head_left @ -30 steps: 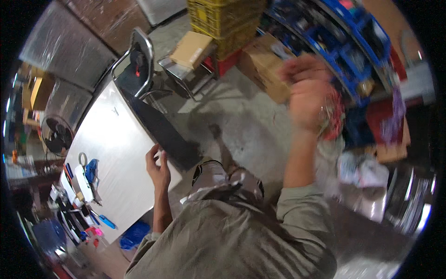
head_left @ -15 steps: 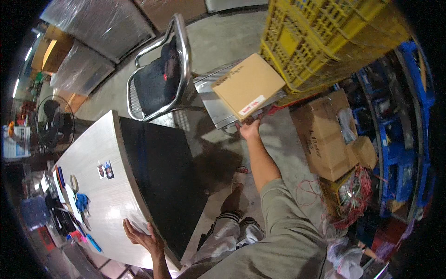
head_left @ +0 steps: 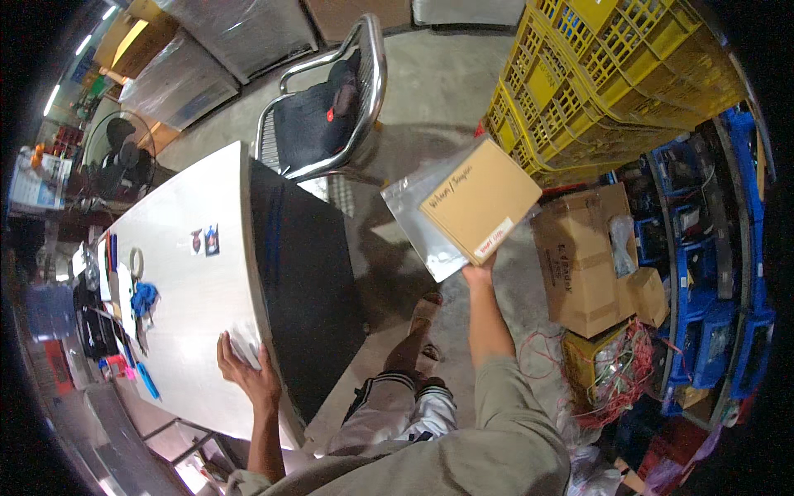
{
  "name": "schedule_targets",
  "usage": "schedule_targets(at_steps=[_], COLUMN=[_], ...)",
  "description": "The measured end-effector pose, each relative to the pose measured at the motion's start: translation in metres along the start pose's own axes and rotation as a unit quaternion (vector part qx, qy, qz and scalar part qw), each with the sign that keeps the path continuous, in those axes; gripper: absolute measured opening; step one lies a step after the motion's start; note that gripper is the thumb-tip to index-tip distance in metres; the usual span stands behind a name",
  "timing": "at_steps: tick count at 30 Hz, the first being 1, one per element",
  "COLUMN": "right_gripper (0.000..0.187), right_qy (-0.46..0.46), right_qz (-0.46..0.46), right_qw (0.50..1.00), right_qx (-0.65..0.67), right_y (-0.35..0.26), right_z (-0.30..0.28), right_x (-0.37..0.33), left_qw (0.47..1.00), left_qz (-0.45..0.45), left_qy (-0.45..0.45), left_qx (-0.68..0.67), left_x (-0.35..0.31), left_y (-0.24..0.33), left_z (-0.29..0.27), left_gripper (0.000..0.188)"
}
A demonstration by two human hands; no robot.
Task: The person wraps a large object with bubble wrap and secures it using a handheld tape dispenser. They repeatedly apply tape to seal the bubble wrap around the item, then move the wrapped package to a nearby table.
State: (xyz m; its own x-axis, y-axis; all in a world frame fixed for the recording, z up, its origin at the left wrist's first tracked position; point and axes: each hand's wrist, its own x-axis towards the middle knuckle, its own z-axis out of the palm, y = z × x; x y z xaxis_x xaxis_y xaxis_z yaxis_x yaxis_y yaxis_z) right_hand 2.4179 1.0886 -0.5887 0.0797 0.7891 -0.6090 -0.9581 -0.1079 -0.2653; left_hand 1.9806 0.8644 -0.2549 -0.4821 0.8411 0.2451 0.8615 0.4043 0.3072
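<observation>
A small brown cardboard box (head_left: 484, 198) with handwriting and a white label is held out in front of me. My right hand (head_left: 478, 271) grips its near edge, the fingers mostly hidden beneath it. Under the box, a clear plastic bag (head_left: 430, 244) sticks out to the left, seemingly in the same grip. My left hand (head_left: 251, 374) is at the near right edge of a pale desk (head_left: 186, 306), fingers apart and holding nothing. Whether it touches the desktop I cannot tell.
A metal-framed chair (head_left: 310, 124) with dark cloth stands beyond the desk. Yellow crates (head_left: 595, 91) are stacked at far right, near blue bins (head_left: 695, 273). Below them sit a larger carton (head_left: 587, 264) and tangled red wires (head_left: 633, 364). Tape and pens lie on the desk's left side.
My right hand has brought the box and plastic bag nearer, away from the crates. The view has shifted, and my left hand stays by the desk edge.
</observation>
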Motion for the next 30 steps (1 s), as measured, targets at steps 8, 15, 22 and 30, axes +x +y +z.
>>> schedule_targets(at_steps=[8, 15, 22, 30], right_gripper=[0.055, 0.051, 0.047, 0.043], right_qy=[0.184, 0.194, 0.146, 0.073], right_qz=[0.021, 0.043, 0.062, 0.029], right_qw=[0.957, 0.886, 0.835, 0.748], right_qx=[-0.225, -0.419, -0.527, -0.659], right_y=[0.006, 0.085, 0.101, 0.099], right_z=[-0.094, -0.099, -0.078, -0.027], right_x=[-0.188, -0.295, -0.33, -0.347], left_qw=[0.999, 1.0, 1.0, 0.999], left_qz=[0.016, 0.003, -0.009, -0.019], left_qy=[0.02, -0.021, -0.025, -0.032], left_qx=[-0.019, -0.014, -0.006, -0.011], left_x=[-0.001, 0.011, 0.01, 0.015], left_y=[0.0, 0.007, 0.009, 0.01], left_z=[-0.005, -0.022, -0.019, -0.029], left_gripper=[0.074, 0.071, 0.069, 0.076])
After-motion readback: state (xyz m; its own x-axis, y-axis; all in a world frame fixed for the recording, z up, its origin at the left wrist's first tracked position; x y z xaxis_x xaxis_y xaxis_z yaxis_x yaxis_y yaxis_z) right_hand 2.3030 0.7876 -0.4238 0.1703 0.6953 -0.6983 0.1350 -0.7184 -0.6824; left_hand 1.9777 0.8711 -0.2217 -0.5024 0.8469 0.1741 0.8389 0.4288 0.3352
